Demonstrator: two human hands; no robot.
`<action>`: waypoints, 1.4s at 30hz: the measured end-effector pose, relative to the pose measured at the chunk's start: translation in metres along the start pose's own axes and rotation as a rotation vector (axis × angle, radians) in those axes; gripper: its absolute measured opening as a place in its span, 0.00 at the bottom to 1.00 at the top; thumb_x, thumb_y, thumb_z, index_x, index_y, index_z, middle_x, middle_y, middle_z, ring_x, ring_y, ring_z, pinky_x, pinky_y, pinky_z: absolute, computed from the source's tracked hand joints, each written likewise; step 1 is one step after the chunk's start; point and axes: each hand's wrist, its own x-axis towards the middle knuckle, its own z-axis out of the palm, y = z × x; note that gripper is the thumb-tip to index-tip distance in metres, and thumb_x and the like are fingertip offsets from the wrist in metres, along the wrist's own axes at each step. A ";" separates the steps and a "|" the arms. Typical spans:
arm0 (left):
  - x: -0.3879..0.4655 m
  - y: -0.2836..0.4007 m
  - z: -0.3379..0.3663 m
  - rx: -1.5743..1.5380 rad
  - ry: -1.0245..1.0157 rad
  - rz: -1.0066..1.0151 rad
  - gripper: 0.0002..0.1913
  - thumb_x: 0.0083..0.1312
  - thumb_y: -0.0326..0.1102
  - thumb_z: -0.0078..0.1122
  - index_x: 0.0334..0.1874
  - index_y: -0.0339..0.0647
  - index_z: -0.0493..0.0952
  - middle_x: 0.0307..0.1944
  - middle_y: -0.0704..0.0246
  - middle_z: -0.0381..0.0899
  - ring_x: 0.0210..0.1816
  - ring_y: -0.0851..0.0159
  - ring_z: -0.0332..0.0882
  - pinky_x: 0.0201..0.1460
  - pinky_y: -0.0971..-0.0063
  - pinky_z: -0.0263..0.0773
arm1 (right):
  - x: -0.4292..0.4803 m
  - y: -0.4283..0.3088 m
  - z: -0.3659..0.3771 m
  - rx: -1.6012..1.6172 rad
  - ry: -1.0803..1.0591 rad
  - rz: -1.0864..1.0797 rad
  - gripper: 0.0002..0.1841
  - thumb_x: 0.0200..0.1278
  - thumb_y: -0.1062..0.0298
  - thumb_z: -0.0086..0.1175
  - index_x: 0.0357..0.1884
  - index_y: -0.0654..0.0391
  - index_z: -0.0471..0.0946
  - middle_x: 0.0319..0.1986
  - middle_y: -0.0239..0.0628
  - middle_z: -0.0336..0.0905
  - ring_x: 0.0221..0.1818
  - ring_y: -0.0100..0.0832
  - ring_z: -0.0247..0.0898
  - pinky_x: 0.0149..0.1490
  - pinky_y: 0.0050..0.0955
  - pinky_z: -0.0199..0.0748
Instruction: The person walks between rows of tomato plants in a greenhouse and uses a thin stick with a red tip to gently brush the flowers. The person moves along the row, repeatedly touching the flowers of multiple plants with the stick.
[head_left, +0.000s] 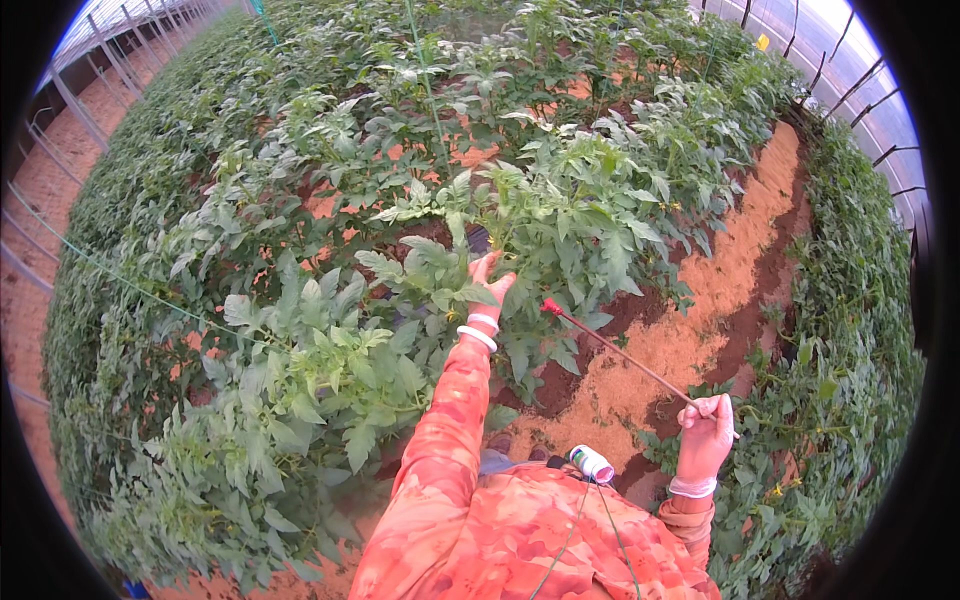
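Observation:
My left hand (489, 285) reaches into a tomato plant (577, 202), its thumb and fingers at a stem beside small yellow flowers (491, 241); leaves partly hide the fingers, so whether they grip is unclear. My right hand (705, 431), in a thin translucent glove, pinches the rear end of a slender reddish stick (630, 358). The stick's red, wrapped tip (552, 306) points up and left, near the plant's lower leaves. A small white container (591, 463) hangs at my waist from a green cord (619, 536) around me, its pink-rimmed opening facing me.
Dense tomato rows spread ahead and left. A path (675, 330) strewn with straw-coloured litter runs up to the right, bordered by another plant row (847, 300). Green strings (426, 75) rise among the plants; one (142, 289) slants across the left. Greenhouse film and poles (862, 82) stand far right.

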 end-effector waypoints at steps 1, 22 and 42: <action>-0.001 0.001 -0.001 -0.010 0.011 -0.008 0.25 0.49 0.27 0.68 0.54 0.40 0.77 0.46 0.66 0.72 0.51 0.60 0.71 0.59 0.69 0.67 | 0.000 0.000 0.000 -0.013 0.009 0.007 0.16 0.75 0.57 0.43 0.29 0.54 0.69 0.26 0.32 0.69 0.30 0.29 0.66 0.35 0.28 0.62; -0.028 -0.020 -0.042 -0.158 -0.074 0.030 0.18 0.49 0.19 0.61 0.44 0.37 0.79 0.46 0.71 0.78 0.49 0.69 0.76 0.53 0.76 0.70 | 0.047 0.089 0.064 -0.204 -0.146 0.057 0.21 0.76 0.56 0.41 0.32 0.62 0.76 0.29 0.39 0.79 0.29 0.28 0.71 0.41 0.28 0.69; -0.031 -0.011 -0.041 -0.187 -0.069 -0.034 0.14 0.53 0.24 0.64 0.43 0.40 0.81 0.45 0.73 0.78 0.46 0.72 0.75 0.51 0.76 0.69 | 0.022 0.072 0.028 -0.235 -0.070 0.048 0.17 0.76 0.57 0.43 0.32 0.59 0.73 0.30 0.36 0.75 0.34 0.29 0.71 0.41 0.28 0.67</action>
